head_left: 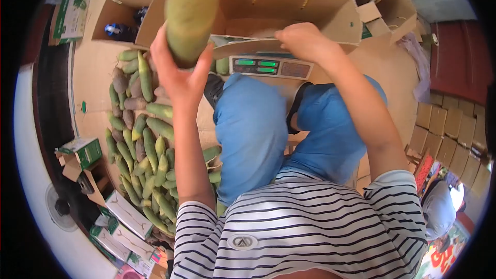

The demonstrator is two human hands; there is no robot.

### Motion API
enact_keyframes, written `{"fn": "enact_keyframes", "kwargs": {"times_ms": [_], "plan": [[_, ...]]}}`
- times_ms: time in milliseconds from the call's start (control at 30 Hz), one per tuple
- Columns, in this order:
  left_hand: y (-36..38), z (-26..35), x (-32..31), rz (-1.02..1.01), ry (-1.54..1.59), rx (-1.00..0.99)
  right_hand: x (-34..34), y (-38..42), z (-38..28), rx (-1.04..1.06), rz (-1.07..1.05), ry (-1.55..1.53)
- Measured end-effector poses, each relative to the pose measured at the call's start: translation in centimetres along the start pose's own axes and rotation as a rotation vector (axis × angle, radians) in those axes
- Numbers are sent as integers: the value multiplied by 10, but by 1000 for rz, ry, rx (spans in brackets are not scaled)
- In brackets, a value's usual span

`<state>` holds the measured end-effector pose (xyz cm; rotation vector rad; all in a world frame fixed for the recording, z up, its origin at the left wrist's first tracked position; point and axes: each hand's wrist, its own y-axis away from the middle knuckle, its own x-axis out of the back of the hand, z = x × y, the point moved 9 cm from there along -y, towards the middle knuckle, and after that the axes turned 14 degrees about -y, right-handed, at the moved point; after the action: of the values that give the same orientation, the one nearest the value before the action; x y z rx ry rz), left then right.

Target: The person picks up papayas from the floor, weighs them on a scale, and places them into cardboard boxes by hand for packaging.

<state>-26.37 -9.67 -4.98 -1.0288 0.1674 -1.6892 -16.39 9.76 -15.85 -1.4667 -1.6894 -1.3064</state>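
Note:
My left hand (181, 75) is wrapped round the lower end of a big green radish (191, 15), raised close to the camera. My right hand (305, 41) is closed over the near edge of an open cardboard box (330, 13); a pale blur shows by its fingertips, and what it holds is too smeared to make out. Below the box, a digital scale (269, 67) with lit green displays sits on the floor in front of my feet. To the left lies a big heap of green radishes (150, 144), with several purplish-brown radishes (135, 103) among them.
At the upper left, a smaller open box (106, 10) has dark blue-capped bottles (120, 32) in it. White-and-green cartons (121, 214) stand at the lower left, near a fan (61, 206). Stacked brown boxes (454, 124) and another person (439, 206) are at the right.

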Motion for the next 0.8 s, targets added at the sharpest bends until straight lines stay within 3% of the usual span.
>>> {"fn": "enact_keyframes", "kwargs": {"times_ms": [133,200,300,400,533,667,733,800], "plan": [[-19,29,-73,-321,-189,-291,-1,-1,3,-55,-28,-1],[-9,25,-80,-362,-315,-301,-2,0,2,-63,-59,12],[4,18,-53,-295,-251,-219,-4,-1,6,-39,-30,-7],[45,-34,-26,-246,-303,-63,-8,-2,-1,-30,-47,11],[195,-160,-26,-515,-472,62,-20,-5,1,-50,-80,-16],[438,-278,-17,-1292,-638,356,-13,-2,4,-127,-68,-10],[516,-306,0,-1438,-639,427,-12,0,1,-90,-57,-2],[532,-305,5,-1487,-706,407,-10,-1,2,-91,-71,11]]}}
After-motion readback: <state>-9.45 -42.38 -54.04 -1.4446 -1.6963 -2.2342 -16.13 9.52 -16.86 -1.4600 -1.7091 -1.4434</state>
